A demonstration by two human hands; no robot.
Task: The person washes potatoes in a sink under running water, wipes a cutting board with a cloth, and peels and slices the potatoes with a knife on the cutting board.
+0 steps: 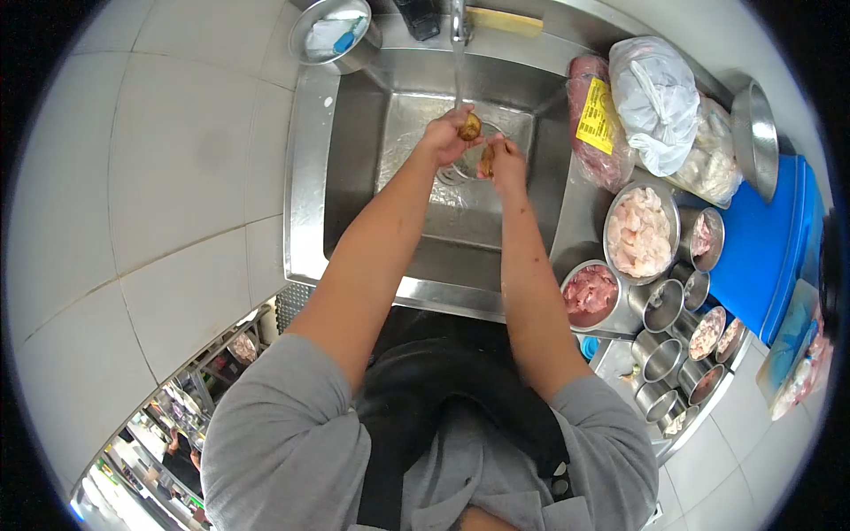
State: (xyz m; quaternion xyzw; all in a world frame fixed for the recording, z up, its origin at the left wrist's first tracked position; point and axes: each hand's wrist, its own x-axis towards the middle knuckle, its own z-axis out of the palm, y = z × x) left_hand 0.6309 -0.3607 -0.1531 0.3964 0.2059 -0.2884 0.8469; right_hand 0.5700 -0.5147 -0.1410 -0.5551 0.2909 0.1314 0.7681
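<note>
Water runs from the faucet [459, 34] into the steel sink [354, 168]. Under the stream, my left hand [450, 134] has its fingers wrapped round a yellow-brown roundish item [470, 127], which looks like a potato. Just to the right, my right hand [505, 164] is closed on a second brownish item [488, 160], partly covered by the fingers. Both hands are above the sink floor, near the drain [450, 174], and sit close together without clearly touching.
A metal container [335, 57] stands at the sink's upper left corner. Right of the sink are wrapped meat [589, 97], a white plastic bag [653, 97], bowls of pale meat [641, 232] and pink meat [591, 295], several metal cups and a blue board [761, 248].
</note>
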